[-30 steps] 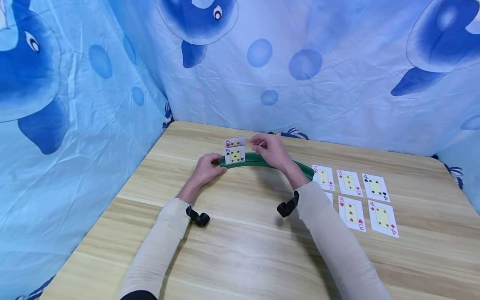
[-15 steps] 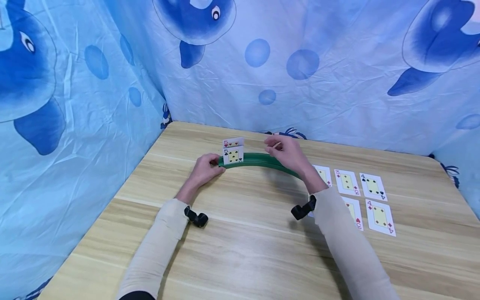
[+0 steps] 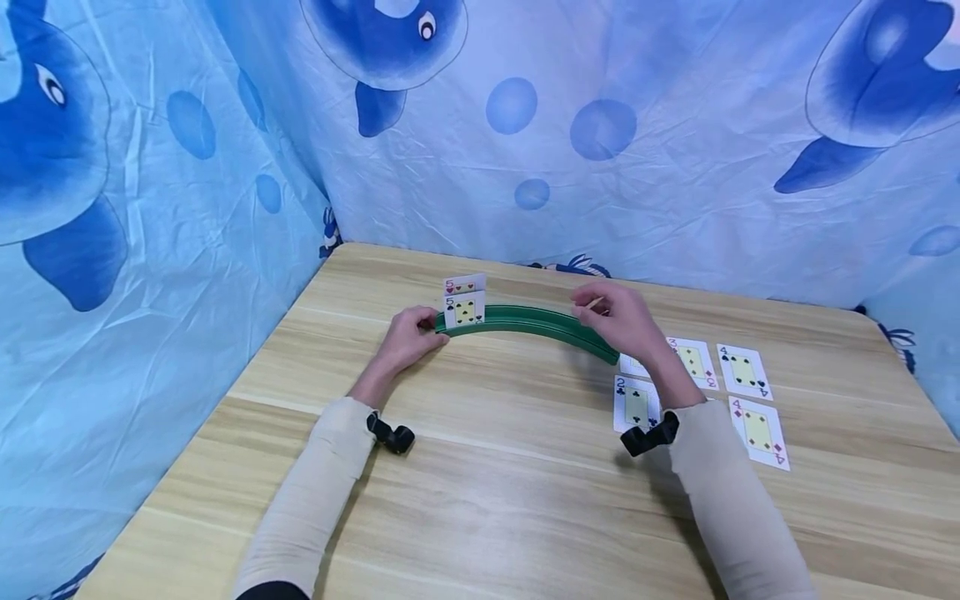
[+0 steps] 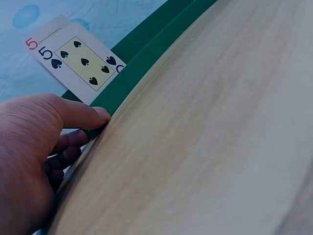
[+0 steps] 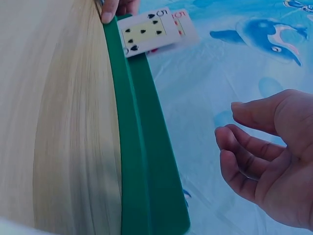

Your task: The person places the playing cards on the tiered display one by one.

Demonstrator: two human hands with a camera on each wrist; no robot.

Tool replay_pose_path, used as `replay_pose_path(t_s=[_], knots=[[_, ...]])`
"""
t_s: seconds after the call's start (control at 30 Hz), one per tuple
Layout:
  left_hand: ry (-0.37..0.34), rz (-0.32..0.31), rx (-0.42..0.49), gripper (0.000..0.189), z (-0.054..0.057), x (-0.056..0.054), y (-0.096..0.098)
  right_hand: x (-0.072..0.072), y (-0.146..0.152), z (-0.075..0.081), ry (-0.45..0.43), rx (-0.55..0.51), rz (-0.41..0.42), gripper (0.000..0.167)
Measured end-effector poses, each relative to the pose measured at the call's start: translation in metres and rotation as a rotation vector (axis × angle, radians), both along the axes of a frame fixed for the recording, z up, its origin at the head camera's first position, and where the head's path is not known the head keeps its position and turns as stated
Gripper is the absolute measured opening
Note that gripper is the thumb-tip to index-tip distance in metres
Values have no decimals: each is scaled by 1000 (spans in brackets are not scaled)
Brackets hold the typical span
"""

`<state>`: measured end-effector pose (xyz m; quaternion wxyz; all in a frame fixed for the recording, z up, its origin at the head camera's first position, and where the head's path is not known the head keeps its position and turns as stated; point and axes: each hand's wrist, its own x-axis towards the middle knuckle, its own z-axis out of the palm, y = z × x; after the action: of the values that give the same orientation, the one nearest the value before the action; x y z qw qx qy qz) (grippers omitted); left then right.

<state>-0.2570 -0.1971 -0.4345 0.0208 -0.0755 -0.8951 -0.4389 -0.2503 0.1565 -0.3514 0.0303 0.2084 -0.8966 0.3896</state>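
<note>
A curved green card holder (image 3: pixel 536 322) lies on the table. My left hand (image 3: pixel 408 337) pinches its left end, thumb in front, as the left wrist view also shows. Two playing cards stand upright in the holder near that hand: a five of spades (image 4: pixel 84 61) in front and a red five (image 3: pixel 465 284), a heart, behind it. My right hand (image 3: pixel 618 317) hovers above the holder's right end. In the right wrist view its fingers are loosely bent, with a gap between thumb and fingertips and nothing held.
Face-up cards lie in rows right of the holder, among them a two of clubs (image 3: pixel 636 404), a four of spades (image 3: pixel 744 372) and a four of diamonds (image 3: pixel 758 432). My right forearm covers some. A blue dolphin-print cloth (image 3: pixel 570 208) hangs behind the table (image 3: pixel 480 500).
My right hand has moved right, away from the two standing fives towards the holder's right end. The two of clubs has come into sight. My left hand keeps its grip.
</note>
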Motion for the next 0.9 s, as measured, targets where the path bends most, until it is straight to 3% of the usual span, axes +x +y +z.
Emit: replay_pose_path(t_s=[0.9], knots=[[-9, 5, -14, 37, -1, -1, 0, 25, 101, -1, -5, 73, -203, 34]])
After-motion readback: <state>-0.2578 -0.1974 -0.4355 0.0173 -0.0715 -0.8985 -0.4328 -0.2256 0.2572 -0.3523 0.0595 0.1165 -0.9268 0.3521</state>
